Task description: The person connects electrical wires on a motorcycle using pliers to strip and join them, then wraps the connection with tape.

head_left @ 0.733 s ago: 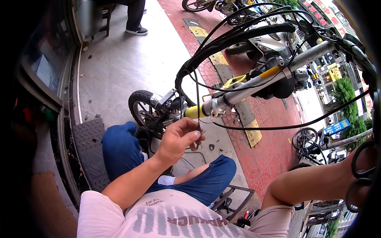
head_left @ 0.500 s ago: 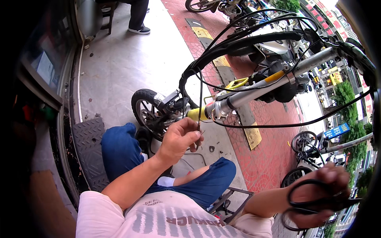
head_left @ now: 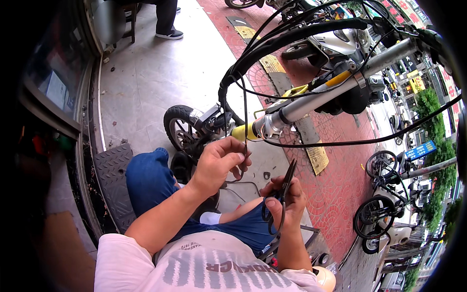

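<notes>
The left grip point(head_left: 219, 163) pinches a black cable point(head_left: 246, 109), which runs upward from it, lower end perhaps hidden; the right grip point(head_left: 293, 204), nearby, clasps dark scissors point(head_left: 289, 179), blades up

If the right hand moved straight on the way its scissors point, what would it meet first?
The right hand with scissors would probably meet the lowest black cable; depth is unclear.

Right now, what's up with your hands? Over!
Left hand: pinching thin black cable. Right hand: holding black scissors, apart from cable. Thick black bundle arching ahead, clear of scissors.
</notes>
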Tool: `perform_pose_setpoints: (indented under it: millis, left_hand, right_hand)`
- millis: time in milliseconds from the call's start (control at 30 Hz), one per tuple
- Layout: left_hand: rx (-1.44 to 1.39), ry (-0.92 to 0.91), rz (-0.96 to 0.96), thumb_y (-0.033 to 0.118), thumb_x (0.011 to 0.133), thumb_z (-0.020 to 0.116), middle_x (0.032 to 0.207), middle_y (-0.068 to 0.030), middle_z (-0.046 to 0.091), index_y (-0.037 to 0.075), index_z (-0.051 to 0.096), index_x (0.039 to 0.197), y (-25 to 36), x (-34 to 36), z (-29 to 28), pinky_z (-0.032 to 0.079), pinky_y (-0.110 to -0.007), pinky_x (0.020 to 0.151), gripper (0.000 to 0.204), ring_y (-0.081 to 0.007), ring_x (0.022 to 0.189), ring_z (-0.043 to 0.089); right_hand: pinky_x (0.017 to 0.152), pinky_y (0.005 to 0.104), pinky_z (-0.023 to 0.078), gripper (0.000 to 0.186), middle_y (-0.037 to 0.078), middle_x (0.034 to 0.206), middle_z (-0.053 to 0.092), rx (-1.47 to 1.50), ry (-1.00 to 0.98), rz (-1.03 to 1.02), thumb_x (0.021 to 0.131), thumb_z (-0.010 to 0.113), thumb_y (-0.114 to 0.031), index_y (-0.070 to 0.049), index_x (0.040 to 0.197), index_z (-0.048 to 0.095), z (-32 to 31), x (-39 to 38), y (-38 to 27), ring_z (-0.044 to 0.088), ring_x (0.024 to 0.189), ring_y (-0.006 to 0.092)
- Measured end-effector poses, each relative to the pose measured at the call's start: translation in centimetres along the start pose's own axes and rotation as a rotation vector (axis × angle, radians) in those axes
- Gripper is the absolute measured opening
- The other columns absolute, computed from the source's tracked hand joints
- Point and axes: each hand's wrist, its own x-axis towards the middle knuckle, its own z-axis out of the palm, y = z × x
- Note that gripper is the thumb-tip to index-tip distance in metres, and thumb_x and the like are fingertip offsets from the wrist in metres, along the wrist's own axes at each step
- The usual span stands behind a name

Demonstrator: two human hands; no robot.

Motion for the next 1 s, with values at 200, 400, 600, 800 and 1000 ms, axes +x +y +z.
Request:
perform_pose_setpoints:
  millis: [200,400,600,800,1000]
  left_hand:
    - [-0.013,-0.011,-0.019,0.013,0.097,0.06,0.086,-0.01,0.07,0.002,0.064,0.102,0.4,0.3,0.2,0.057,-0.028,0.06,0.013,-0.0168,0.075,0.068]
    - [0.032,-0.004,-0.012,0.014,0.097,0.061,0.084,-0.0078,0.07,0.003,0.064,0.102,0.5,0.3,0.3,0.054,-0.025,0.057,0.013,-0.013,0.071,0.066]
    - [0.143,-0.041,-0.031,0.008,0.096,0.06,0.084,-0.0062,0.069,0.0,0.064,0.106,1.2,0.7,0.0,0.05,-0.022,0.054,0.014,-0.0089,0.065,0.063]
    - [0.142,-0.091,-0.122,0.01,0.095,0.063,0.088,-0.0089,0.071,0.002,0.062,0.107,2.7,1.9,0.4,0.057,-0.025,0.056,0.015,-0.0143,0.067,0.069]
    - [0.068,-0.114,-0.118,0.008,0.097,0.062,0.088,-0.0096,0.071,0.0,0.064,0.104,2.0,2.5,-0.8,0.061,-0.029,0.058,0.011,-0.0177,0.066,0.072]
  right_hand:
    - [0.076,0.0296,0.055,0.043,0.01,0.086,0.074,-0.02,0.0,0.059,0.083,0.082,-0.024,-0.002,0.113,0.06,0.1,-0.1,1.2,0.071,0.079,0.0176]
    - [0.074,0.0307,0.055,0.042,0.009,0.092,0.074,-0.131,-0.028,0.029,0.083,0.083,-0.027,-0.003,0.111,0.065,0.6,1.5,0.2,0.072,0.082,0.0205]
    - [0.063,0.0301,0.05,0.043,0.006,0.087,0.067,-0.367,-0.132,-0.169,0.081,0.085,-0.033,-0.003,0.108,0.071,0.9,2.8,-0.2,0.061,0.071,0.0177]
    - [0.065,0.0309,0.051,0.041,0.005,0.087,0.066,-0.237,-0.145,0.009,0.079,0.088,-0.028,-0.003,0.107,0.071,1.7,2.2,0.0,0.061,0.07,0.0175]
    - [0.071,0.0273,0.051,0.039,0.005,0.085,0.066,-0.255,-0.131,0.038,0.076,0.087,-0.026,-0.002,0.102,0.071,1.8,2.6,0.7,0.064,0.075,0.0137]
